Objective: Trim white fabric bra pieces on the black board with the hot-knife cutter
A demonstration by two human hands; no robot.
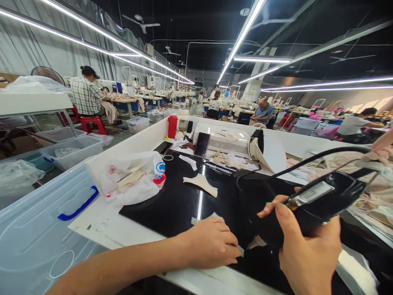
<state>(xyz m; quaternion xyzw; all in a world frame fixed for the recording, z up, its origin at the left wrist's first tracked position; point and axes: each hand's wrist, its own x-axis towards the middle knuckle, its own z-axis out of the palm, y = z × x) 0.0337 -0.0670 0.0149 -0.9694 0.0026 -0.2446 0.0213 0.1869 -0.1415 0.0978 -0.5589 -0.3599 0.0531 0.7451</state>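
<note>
My left hand (211, 241) lies palm down near the front edge of a glossy black board (172, 213), its fingers together and slightly bent over a small pale fabric piece (196, 221) that is mostly hidden under it. My right hand (310, 250) is closed around a black corded hand tool (331, 196) with a bright metal plate, raised above the board; the tool's exact kind is unclear. A cream cut fabric piece (202, 183) lies flat beyond my left hand. Another small pale scrap (256, 241) shows between my hands.
A white plastic bag (107, 184) with cream pieces sits at the left. At the back stand a phone (202, 144), a white vented machine (231, 139) and a red cup (172, 127). A thick black cable (319, 153) arches at right. Co-workers sit farther off.
</note>
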